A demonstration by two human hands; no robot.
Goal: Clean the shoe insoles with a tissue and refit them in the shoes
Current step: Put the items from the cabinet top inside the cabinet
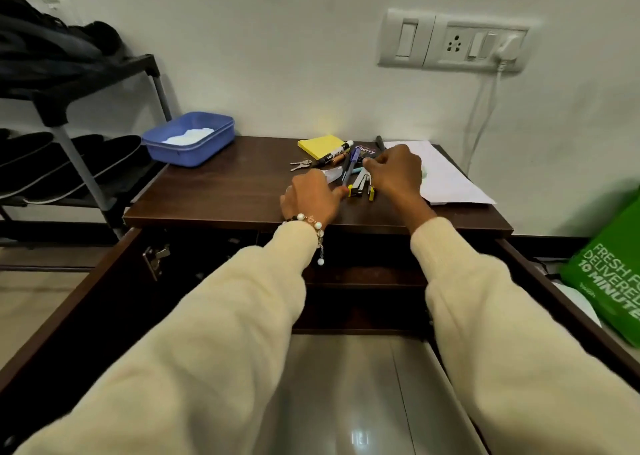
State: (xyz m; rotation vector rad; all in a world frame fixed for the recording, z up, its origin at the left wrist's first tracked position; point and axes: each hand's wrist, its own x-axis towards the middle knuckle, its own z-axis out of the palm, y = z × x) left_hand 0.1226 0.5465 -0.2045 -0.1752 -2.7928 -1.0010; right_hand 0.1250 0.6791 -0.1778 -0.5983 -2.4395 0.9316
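Both hands, left [311,195] and right [394,170], grips unclear, sift desk clutter; a careless nudge could roll the pen [349,165] off

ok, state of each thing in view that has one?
cabinet doors: both open
blue tub: lidless, white tissue inside
wall socket: charger plugged in
stapler: lying on the cabinet top
left hand: on the top, fingers curled
right hand: curled over the stationery, grip unclear
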